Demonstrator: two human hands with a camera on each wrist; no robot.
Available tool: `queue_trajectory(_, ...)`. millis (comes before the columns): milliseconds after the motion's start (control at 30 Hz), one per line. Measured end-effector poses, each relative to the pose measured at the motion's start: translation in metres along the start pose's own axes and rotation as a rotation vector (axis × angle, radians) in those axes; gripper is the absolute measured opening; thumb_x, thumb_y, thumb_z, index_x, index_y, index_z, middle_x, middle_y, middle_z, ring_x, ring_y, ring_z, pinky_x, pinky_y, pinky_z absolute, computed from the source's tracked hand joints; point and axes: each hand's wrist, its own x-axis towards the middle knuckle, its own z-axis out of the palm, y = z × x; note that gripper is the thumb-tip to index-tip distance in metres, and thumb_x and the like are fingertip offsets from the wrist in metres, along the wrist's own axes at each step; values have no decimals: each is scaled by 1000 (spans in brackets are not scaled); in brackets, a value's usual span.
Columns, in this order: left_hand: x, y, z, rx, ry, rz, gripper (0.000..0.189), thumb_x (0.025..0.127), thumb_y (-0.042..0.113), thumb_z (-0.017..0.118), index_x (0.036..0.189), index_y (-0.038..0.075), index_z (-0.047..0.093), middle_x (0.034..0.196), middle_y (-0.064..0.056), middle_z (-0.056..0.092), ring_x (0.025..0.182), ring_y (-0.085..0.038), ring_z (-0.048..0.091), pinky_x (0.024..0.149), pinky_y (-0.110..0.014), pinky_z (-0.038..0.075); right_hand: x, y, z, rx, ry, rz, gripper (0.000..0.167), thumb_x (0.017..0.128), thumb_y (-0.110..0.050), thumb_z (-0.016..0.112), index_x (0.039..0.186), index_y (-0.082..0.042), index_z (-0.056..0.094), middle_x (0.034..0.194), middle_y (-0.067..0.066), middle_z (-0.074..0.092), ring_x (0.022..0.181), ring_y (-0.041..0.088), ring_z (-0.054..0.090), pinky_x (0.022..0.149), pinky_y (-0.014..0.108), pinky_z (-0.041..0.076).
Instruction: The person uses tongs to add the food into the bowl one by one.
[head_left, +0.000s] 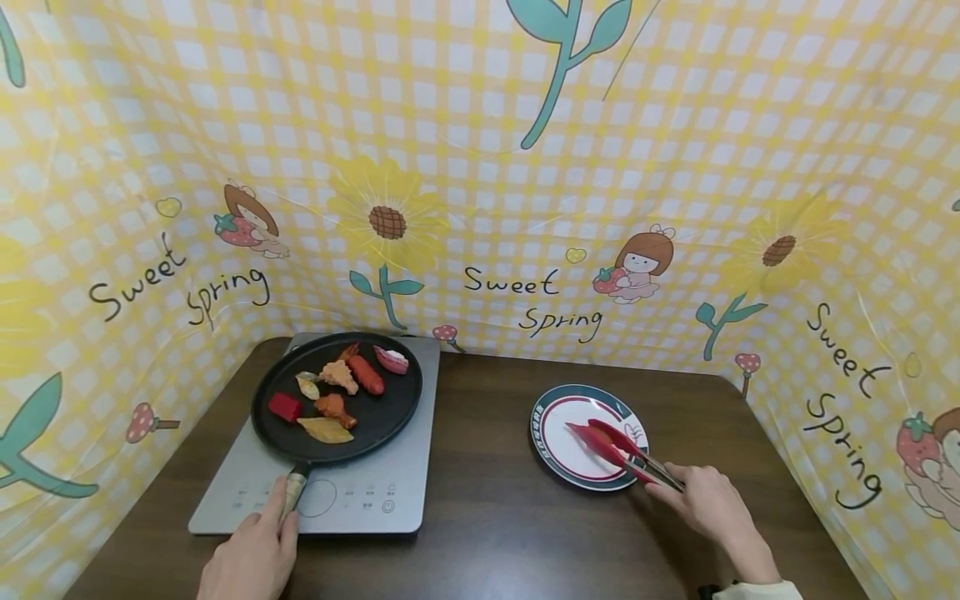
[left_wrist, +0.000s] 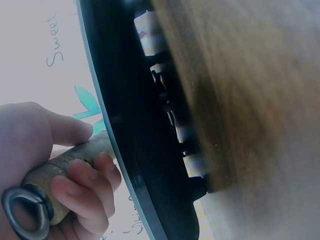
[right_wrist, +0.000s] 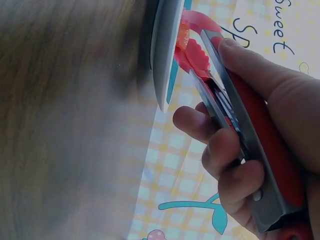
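Observation:
My left hand (head_left: 251,550) grips the handle (left_wrist: 65,165) of a round black frying pan (head_left: 393,408), its fingers curled round it. Several food pieces lie in the pan, among them a red cube (head_left: 284,407), a drumstick-like piece (head_left: 335,409), a red sausage-like piece (head_left: 367,375) and a flat yellowish piece (head_left: 326,430). My right hand (head_left: 708,504) holds red-tipped metal tongs (head_left: 660,473) over a white plate with a dark teal rim (head_left: 542,437). Between the tong tips an orange piece (right_wrist: 183,36) shows at the plate; its kind cannot be made out.
Beneath the pan is a grey induction cooktop (head_left: 405,500) with touch marks near its front edge. Both it and the plate stand on a dark brown wooden table (head_left: 480,467). A yellow checked cloth (head_left: 480,208) with flowers and lettering hangs behind and along both sides.

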Motion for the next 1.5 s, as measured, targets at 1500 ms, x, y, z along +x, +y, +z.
queue_trajectory(1500,0,-1,-1,-6,-44,5,60,98,36,45,144,2,27,95,-28,58,69,-44,59,60,-56,45,8,-3,31,496,-97,356,36,86,-46,65,102,-13,71,61,2,60,40,16,51,38,29,37)
